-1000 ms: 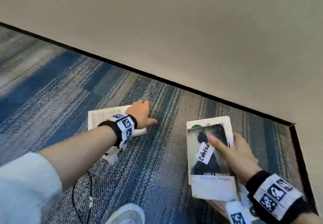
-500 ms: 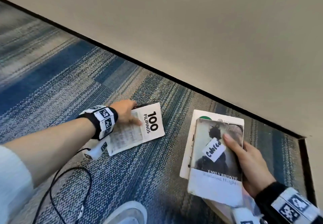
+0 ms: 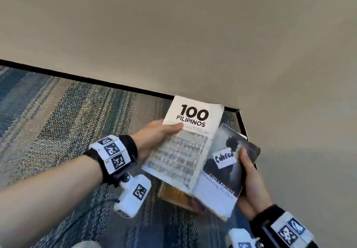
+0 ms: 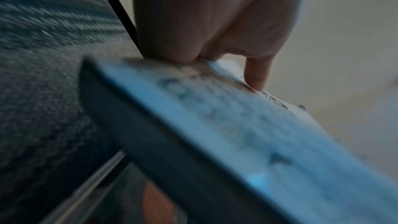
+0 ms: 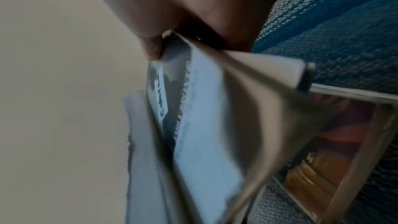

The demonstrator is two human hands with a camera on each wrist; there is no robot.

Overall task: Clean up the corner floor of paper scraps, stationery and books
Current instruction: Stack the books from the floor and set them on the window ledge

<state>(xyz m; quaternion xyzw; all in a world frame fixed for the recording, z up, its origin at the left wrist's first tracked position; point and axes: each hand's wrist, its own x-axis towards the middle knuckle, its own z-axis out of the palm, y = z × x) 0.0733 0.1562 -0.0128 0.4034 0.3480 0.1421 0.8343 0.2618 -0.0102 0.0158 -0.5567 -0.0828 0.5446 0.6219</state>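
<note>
white paperback "100 filipinos" [image 3: 190,141] sits raised off the carpet [image 3: 63,116], pinched at its left edge by the left hand [image 3: 154,137], thumb on the cover, fingers beneath, forearm reaching in level. its right edge overlaps the dark brontë book [image 3: 228,172], gripped by the right hand [image 3: 251,186], thumb across the cover, fingers under. beneath both, an orange-covered book [image 3: 177,195] lies by the wall corner.

An office-like room corner: striped blue-grey carpet tiles [image 3: 77,116] meet plain beige walls [image 3: 173,25] with a black baseboard [image 3: 96,80], just beyond the held books [image 3: 193,131].
</note>
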